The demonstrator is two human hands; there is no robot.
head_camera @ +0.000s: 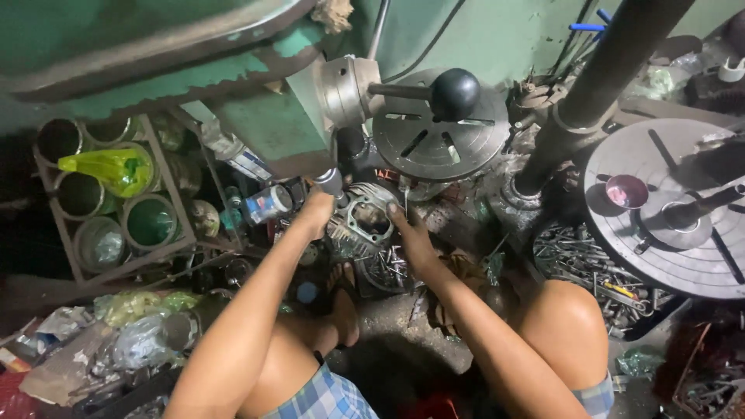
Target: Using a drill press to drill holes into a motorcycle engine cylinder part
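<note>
Under the green drill press head (272, 116), the finned engine cylinder (371, 221) lay seated, the left hand (317, 211) curled around the chuck (331, 182) just above it, the right hand (409, 233) pressed flat against its edge, drilling apparently not yet begun.

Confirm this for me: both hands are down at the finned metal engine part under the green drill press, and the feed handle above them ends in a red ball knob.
One detail is wrong. The head view shows the left hand and right hand at the finned metal engine part under the green drill press, but the ball knob on the feed handle is black, not red.
</note>
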